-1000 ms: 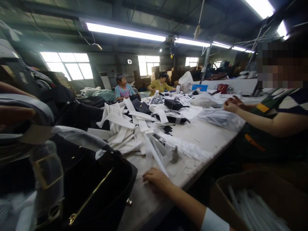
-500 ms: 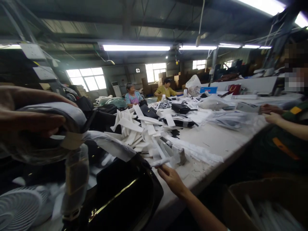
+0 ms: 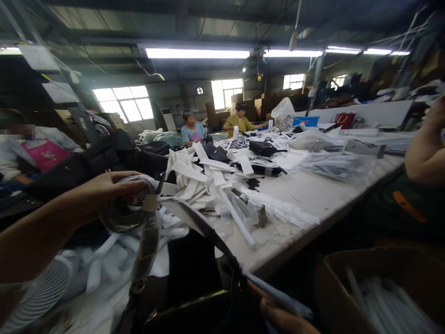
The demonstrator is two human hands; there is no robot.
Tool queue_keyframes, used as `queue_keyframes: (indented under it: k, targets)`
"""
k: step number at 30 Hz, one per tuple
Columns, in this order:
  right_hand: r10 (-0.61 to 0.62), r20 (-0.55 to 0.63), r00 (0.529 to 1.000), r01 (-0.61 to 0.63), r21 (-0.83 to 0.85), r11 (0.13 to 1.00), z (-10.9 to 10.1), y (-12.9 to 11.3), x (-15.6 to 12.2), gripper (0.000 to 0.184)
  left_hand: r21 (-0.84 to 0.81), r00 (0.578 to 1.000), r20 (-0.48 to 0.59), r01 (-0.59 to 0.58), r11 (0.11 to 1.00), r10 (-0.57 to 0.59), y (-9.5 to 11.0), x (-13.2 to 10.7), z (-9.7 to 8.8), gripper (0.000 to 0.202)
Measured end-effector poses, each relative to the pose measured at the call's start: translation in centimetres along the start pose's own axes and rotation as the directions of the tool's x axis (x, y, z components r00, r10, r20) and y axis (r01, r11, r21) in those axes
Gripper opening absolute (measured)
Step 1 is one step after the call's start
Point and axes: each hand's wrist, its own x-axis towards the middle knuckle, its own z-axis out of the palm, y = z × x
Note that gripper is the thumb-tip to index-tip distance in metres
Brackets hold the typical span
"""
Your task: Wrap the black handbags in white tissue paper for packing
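Note:
My left hand (image 3: 130, 188) is closed around what looks like a roll of clear tape (image 3: 121, 220), held against the raised handle (image 3: 193, 215) of a black bag (image 3: 194, 304). One side of the handle is wrapped in clear film and runs down to a metal buckle (image 3: 138, 287). A gold zip crosses the bag's opening. Low at the right, my right hand (image 3: 283, 317) is closed on a long white foam strip (image 3: 278, 290) beside the bag. Darkness and blur hide part of its fingers.
White foam strips (image 3: 189, 171) and small black bags (image 3: 262, 148) cover the long table (image 3: 295, 197). A white fan (image 3: 45, 287) stands lower left. At right, a cardboard box (image 3: 323, 278) holds white strips. A co-worker's arm (image 3: 426, 144) is nearby; others sit farther back.
My left hand has moved away from the camera and right with the roll and handle. My right hand has drawn the white strip from the table pile down to the bag's right side.

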Motion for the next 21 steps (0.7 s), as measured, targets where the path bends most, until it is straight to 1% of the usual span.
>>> queue_keyframes:
  k: [2, 3, 5, 7, 8, 11, 13, 16, 18, 20, 21]
  targets:
    - [-0.021, -0.005, 1.000, 0.020, -0.089, 0.996, -0.1, 0.4, -0.7, 0.102, -0.059, 0.990, 0.112, 0.087, 0.994, -0.080, -1.7, 0.6, 0.9, 0.051]
    - [-0.023, -0.018, 1.000, 0.020, -0.134, 0.991, -0.1, 0.3, -0.6, 0.104, -0.082, 0.984, 0.147, 0.113, 0.990, -0.100, -2.5, 1.2, 1.4, 0.049]
    - [0.008, -0.072, 0.997, -0.020, -0.170, 0.985, -0.2, -0.3, 0.2, 0.103, -0.110, 0.979, 0.171, 0.129, 0.985, -0.109, -4.1, 2.6, 2.4, 0.046]
    - [0.057, -0.155, 0.986, -0.075, -0.116, 0.990, -0.2, -1.3, 1.7, 0.097, -0.131, 0.977, 0.179, 0.138, 0.982, -0.113, -5.5, 4.4, 3.2, 0.044]
    - [0.086, -0.183, 0.979, -0.097, -0.055, 0.994, -0.2, -1.9, 2.6, 0.095, -0.136, 0.977, 0.179, 0.142, 0.981, -0.117, -6.3, 5.3, 3.6, 0.044]
    - [0.161, -0.215, 0.963, -0.136, 0.129, 0.982, -0.2, -3.4, 5.6, 0.094, -0.133, 0.980, 0.148, 0.151, 0.980, -0.131, -9.0, 8.0, 4.7, 0.048]
    - [0.201, -0.253, 0.946, -0.167, 0.152, 0.974, -0.4, -4.2, 7.3, 0.084, -0.113, 0.982, 0.125, 0.158, 0.981, -0.144, -11.4, 9.3, 5.5, 0.052]
    - [0.220, -0.335, 0.916, -0.210, 0.067, 0.975, -1.0, -4.8, 8.7, 0.069, -0.057, 0.984, 0.103, 0.152, 0.987, -0.146, -15.2, 10.6, 6.7, 0.058]
    - [0.218, -0.342, 0.914, -0.232, 0.001, 0.973, -1.5, -4.8, 8.7, 0.065, 0.000, 0.990, 0.069, 0.126, 0.992, -0.126, -17.1, 10.8, 7.2, 0.061]
    - [0.210, -0.350, 0.913, -0.253, -0.082, 0.964, -1.8, -4.5, 7.8, 0.065, 0.072, 0.996, 0.010, 0.086, 0.994, -0.087, -18.1, 10.0, 7.3, 0.063]
    - [0.196, -0.372, 0.907, -0.260, -0.130, 0.957, -1.9, -4.4, 7.1, 0.065, 0.110, 0.998, -0.025, 0.060, 0.992, -0.057, -18.1, 9.2, 7.3, 0.063]
